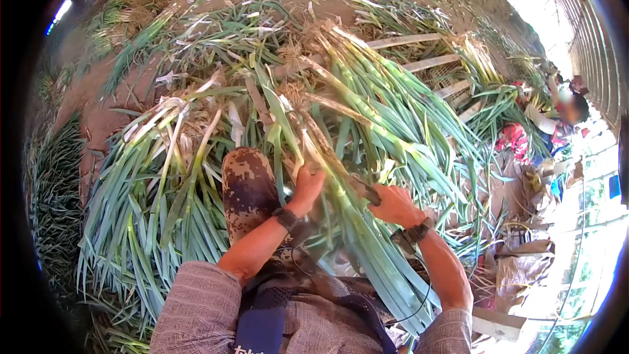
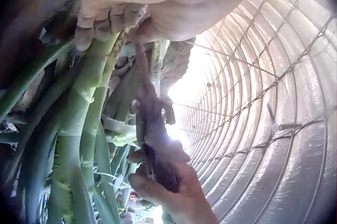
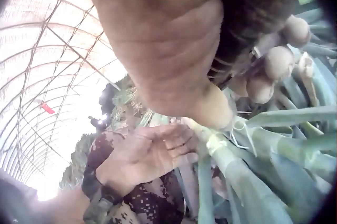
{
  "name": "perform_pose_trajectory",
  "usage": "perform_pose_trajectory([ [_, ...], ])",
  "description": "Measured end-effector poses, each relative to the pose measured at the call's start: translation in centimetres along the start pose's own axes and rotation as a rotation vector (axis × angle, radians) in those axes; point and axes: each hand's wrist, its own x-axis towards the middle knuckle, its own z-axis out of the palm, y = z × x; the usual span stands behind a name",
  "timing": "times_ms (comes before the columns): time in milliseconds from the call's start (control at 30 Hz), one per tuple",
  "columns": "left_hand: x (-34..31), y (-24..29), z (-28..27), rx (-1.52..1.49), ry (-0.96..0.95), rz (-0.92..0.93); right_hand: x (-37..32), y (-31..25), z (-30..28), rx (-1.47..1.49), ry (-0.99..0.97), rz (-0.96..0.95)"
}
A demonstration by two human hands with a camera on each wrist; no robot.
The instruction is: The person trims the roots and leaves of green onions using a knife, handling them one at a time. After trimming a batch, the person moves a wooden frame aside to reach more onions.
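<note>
Leftward, at nine o'clock, you have a leek pile by your camouflage-clad knee. Centrally, your left hand grasps the held leeks by their stalks, leaves trailing toward five o'clock. A dark-handled tool beside them is clenched in your right hand. More leeks fan out at two o'clock; another person is at three.

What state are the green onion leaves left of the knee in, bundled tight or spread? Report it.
Spread: the green onion leaves fan outward and down from their pale stem ends.
</note>
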Motion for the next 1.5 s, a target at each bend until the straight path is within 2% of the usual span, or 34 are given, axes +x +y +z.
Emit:
perform_pose_trajectory([
  [67,-0.3,0.7,0.5,-0.158,0.076,-0.12,2.1,-1.5,-0.8,0.015,0.012,-0.035],
  [100,0.1,-0.4,0.3,-0.135,0.066,-0.124,3.8,-0.9,-0.2,-0.032,-0.051,-0.042],
  [200,1.5,-3.4,-0.1,-0.151,0.104,-0.043,7.0,-2.1,-0.9,0.016,-0.028,-0.032],
  [233,0.2,-0.2,0.0,-0.23,0.089,-0.176,8.4,-2.4,-0.9,-0.047,-0.047,0.013],
  [267,0.3,0.2,0.1,-0.233,0.097,-0.171,9.3,-2.5,-0.9,-0.051,-0.048,0.004],
  [333,1.0,-0.7,-0.1,-0.341,0.02,-0.211,10.7,-2.8,-0.8,-0.063,-0.075,-0.058],
  [400,2.0,-1.5,-0.2,-0.362,0.022,-0.234,11.7,-3.3,-1.0,-0.057,-0.087,-0.019],
  [467,2.7,-1.7,-0.4,-0.464,-0.008,-0.336,12.0,-4.0,-1.6,-0.089,-0.081,0.013],
  [500,2.5,-0.8,-0.4,-0.465,-0.008,-0.334,11.7,-4.0,-1.9,-0.091,-0.081,0.012],
  [567,1.6,1.7,0.0,-0.441,0.079,-0.313,10.1,-3.3,-2.7,-0.008,-0.017,-0.106],
  [600,1.9,1.1,-0.3,-0.446,0.079,-0.317,9.1,-2.8,-3.2,-0.012,-0.022,-0.104],
  [667,3.3,-0.6,-1.0,-0.494,-0.126,-0.196,6.9,-1.2,-4.5,-0.017,-0.08,-0.009],
  [700,2.1,2.7,-0.8,-0.577,-0.127,-0.296,5.5,0.4,-4.4,-0.026,-0.099,-0.026],
  [733,2.1,2.6,-0.5,-0.579,-0.135,-0.3,3.9,0.6,-4.5,-0.035,-0.12,-0.041],
  [800,1.7,2.4,-0.4,-0.768,-0.174,-0.34,-0.2,1.9,-4.6,0.077,-0.156,0.006],
  [867,1.7,0.5,-0.2,-0.809,-0.159,-0.368,-3.6,2.3,-4.9,0.058,-0.247,0.086],
  [933,0.8,1.0,0.1,-0.978,-0.208,-0.351,-6.4,3.7,-3.7,0.008,-0.266,0.095],
  [967,0.2,1.4,0.4,-0.94,-0.196,-0.356,-7.5,3.8,-3.6,0.056,-0.292,0.13],
  [1067,-1.8,3.2,0.2,-1.032,-0.305,-0.439,-9.0,2.7,-3.2,0.117,-0.221,0.126],
  [1133,-0.8,1.6,0.0,-1.007,-0.321,-0.468,-8.8,1.7,-2.8,0.153,-0.208,0.114],
  [1200,-0.7,1.4,-0.7,-1.068,-0.344,-0.521,-8.4,1.4,-1.4,0.109,-0.13,-0.042],
  [1267,-1.2,2.2,-0.6,-0.964,-0.257,-0.511,-8.4,0.8,-0.9,0.113,-0.147,-0.098],
  [1367,-0.8,1.3,-1.2,-0.949,-0.249,-0.508,-8.6,-0.1,-1.4,0.023,-0.204,0.045],
  [1433,-0.3,-0.1,-1.2,-0.879,-0.103,-0.439,-9.6,0.2,-1.5,-0.005,-0.214,0.04],
  [1500,-0.1,-0.6,-1.8,-0.846,-0.091,-0.413,-11.0,0.2,-1.4,-0.028,-0.237,0.042],
])
